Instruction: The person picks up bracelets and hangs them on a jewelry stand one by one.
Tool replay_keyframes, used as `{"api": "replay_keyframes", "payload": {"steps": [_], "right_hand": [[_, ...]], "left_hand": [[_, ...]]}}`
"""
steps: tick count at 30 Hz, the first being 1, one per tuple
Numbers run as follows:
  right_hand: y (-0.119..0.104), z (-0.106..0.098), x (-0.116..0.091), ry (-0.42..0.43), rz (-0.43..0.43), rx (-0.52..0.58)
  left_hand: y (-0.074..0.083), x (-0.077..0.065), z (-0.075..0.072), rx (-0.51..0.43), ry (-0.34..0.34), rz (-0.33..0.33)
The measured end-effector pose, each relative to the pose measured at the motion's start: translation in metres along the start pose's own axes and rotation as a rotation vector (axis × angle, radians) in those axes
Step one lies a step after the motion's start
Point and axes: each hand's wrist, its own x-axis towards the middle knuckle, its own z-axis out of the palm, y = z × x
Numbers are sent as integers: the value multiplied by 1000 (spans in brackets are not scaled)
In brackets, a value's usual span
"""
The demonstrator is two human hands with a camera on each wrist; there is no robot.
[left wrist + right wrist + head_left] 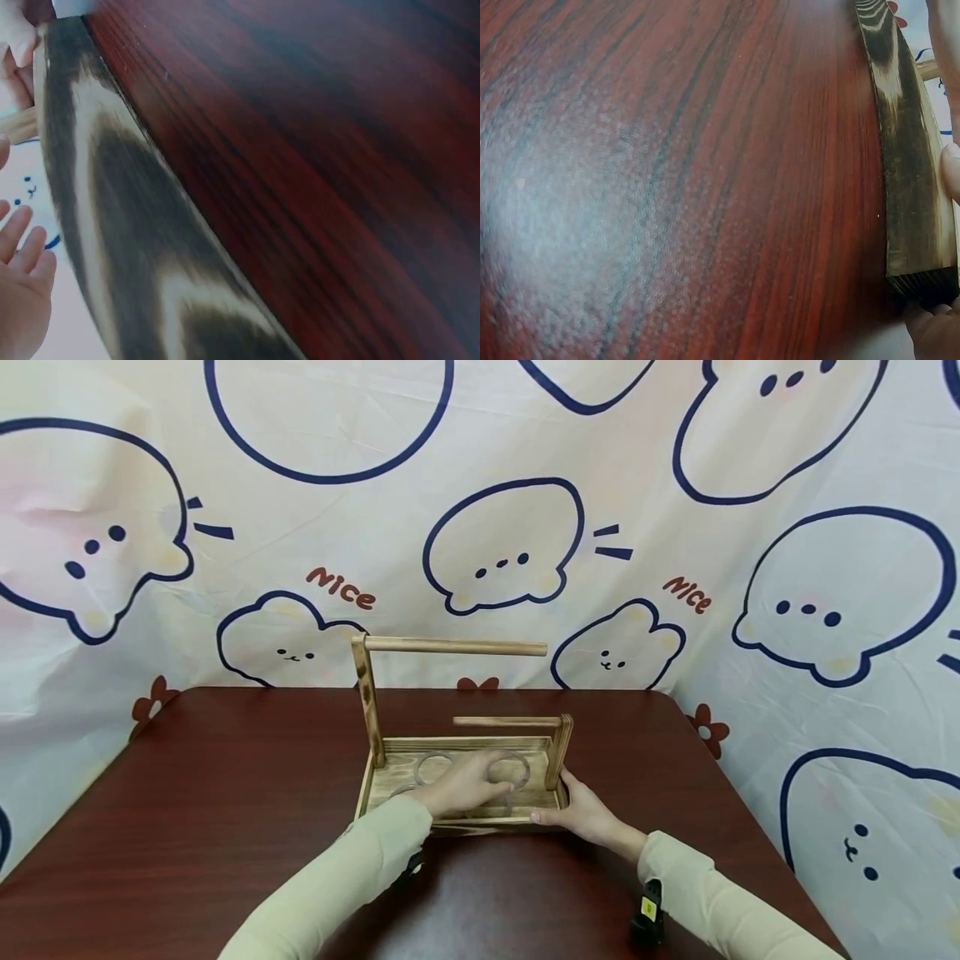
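Note:
A scorched-grain wooden stand has a shallow tray (457, 744) and two posts with side bars. Several clear ring-shaped bangles lie in it; one bangle (417, 770) is left of my left hand (467, 782). That hand reaches over the tray, thumb and fingers right at another bangle (528, 768). In the left wrist view its visible fingers (28, 251) are loosely extended beside the tray's front wall (112, 195). My right hand (588, 814) grips the tray's right front corner, thumb along the front rim. The right wrist view shows that corner (915, 172) with fingers at its lower end.
The tall post (367, 702) rises at the tray's left, its long bar (457, 646) reaching right. At the right, a shorter post (558, 752) carries a bar (506, 722) pointing left. The stand is on a dark red-brown table (225, 793), with a printed curtain (405, 543) behind.

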Motion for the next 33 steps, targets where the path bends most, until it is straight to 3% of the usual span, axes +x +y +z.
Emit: {"api": "replay_keyframes", "payload": {"steps": [10,20,33], "right_hand": [[2,-2,0,-2,24,12],[6,4,0,4,31,0],[6,2,2,23,24,0]], "left_hand": [[-6,23,15,-127,33,-101],[-21,31,27,-31,28,-185],[-21,42,36,39,-30,-133]]}}
